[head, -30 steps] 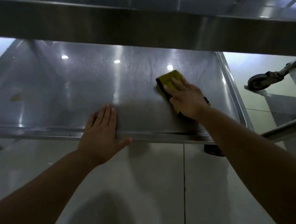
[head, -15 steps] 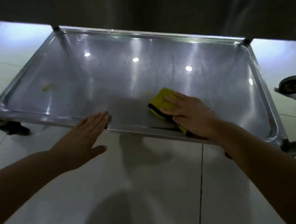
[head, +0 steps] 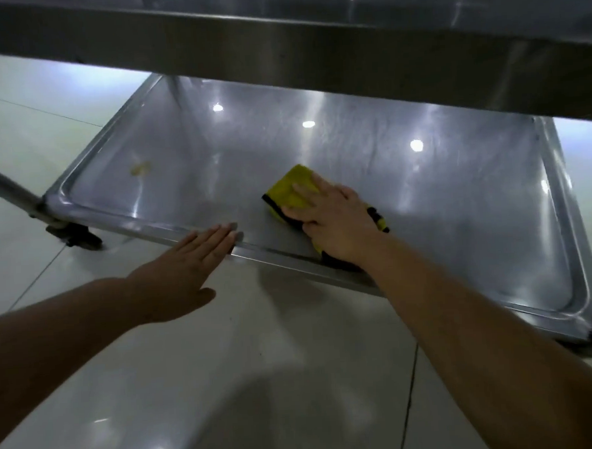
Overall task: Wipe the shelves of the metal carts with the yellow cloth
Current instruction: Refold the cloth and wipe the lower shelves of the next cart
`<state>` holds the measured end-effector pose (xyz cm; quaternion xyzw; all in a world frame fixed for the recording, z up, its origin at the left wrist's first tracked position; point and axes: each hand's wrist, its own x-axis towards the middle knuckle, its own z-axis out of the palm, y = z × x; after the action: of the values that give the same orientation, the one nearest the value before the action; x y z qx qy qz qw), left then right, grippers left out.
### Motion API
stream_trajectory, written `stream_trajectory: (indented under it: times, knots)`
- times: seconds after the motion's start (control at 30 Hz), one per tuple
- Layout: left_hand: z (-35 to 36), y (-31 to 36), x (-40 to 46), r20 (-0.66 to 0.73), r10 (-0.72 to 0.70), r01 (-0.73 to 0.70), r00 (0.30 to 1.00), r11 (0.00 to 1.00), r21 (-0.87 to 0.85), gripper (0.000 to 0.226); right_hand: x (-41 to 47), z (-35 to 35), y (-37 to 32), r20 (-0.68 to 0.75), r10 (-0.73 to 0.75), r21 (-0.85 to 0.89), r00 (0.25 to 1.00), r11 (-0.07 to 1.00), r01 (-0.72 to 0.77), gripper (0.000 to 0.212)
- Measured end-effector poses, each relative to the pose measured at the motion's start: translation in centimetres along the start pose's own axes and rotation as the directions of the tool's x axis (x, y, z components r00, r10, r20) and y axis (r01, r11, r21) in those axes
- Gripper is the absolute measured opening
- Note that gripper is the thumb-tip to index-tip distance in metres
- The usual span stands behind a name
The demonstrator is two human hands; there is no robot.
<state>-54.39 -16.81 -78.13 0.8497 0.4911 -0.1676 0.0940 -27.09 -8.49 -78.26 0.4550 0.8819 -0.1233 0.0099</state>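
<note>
The bottom shelf (head: 441, 216) of the metal cart is a shiny steel tray with a raised rim, seen from above. The yellow cloth (head: 291, 188), edged in black, lies flat on the shelf near its front rim. My right hand (head: 335, 218) presses down on the cloth with spread fingers and covers most of it. My left hand (head: 183, 268) is flat and empty, fingers together, its fingertips touching the front rim left of the cloth. A small yellowish smear (head: 140, 168) marks the shelf's left part.
The cart's upper shelf (head: 312, 45) overhangs the top of the view and hides the back of the bottom shelf. A caster wheel (head: 77, 235) and a leg (head: 4, 188) stand at the front left corner. Glossy tiled floor (head: 261, 380) lies below.
My right hand and the cloth slid from the shelf's right part toward the front middle. My left hand came off the rim, then its fingertips returned to it. The view shifted.
</note>
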Motion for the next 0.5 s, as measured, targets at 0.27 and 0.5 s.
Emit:
stream_trajectory:
  times: [0.27,0.5]
  knots:
    - [-3.6,-3.8,-2.0,0.185,-0.139,0.121,0.973,0.987,0.109,0.081,-3.5,0.1,-3.0,0.052,-0.134,0.08,0.99,0.988,0.13,0.043]
    - [1.8,-10.9,-5.9,-0.051,-0.16,0.159,0.986,0.987,-0.02,0.101,1.1,0.6,-1.2,-0.057,0.035,0.019,0.998,0.999,-0.034,0.05]
